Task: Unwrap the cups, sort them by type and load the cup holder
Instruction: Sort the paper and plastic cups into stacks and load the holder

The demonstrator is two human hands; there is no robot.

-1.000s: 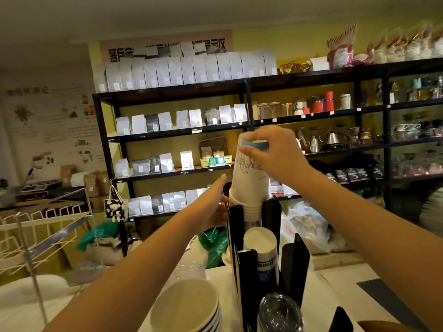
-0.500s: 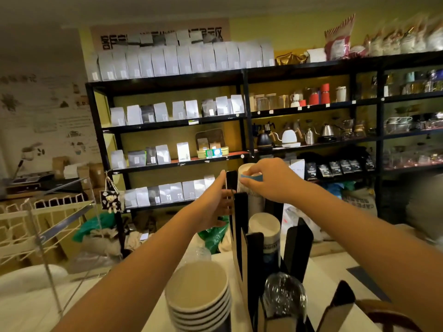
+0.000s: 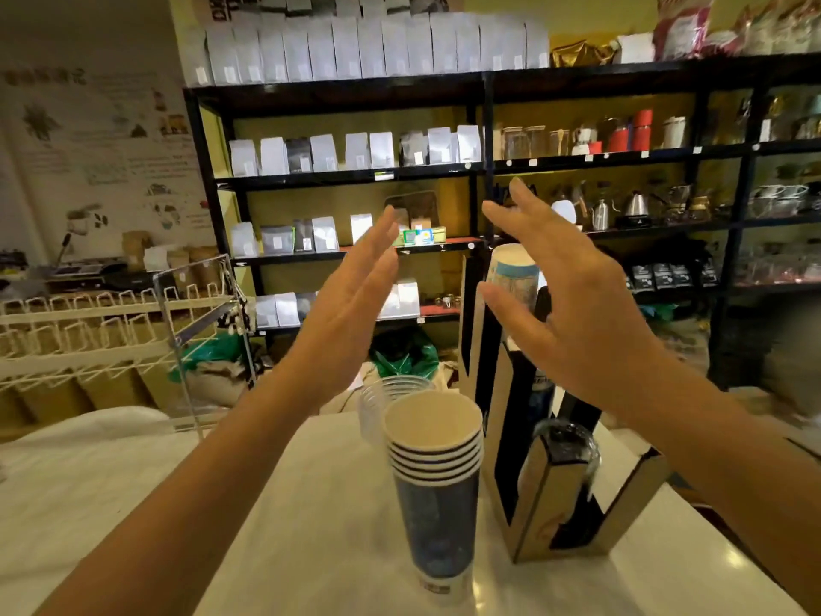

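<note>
A black and tan cup holder stands on the white counter. An upside-down stack of white paper cups with a blue band sticks out of its far slot. Clear plastic cups fill a nearer slot. A stack of blue paper cups stands upright just left of the holder, with clear plastic cups behind it. My right hand hovers open beside the white stack, fingers spread, holding nothing. My left hand is raised flat and open to the left.
A white wire rack stands at the left edge of the counter. Black shelving with white bags, kettles and jars fills the back wall. Green bags lie on the floor behind the counter.
My right hand has let go of the white cup stack, which now sits lower in the holder's far slot. Both hands have pulled back and opened. The view has tilted down.
</note>
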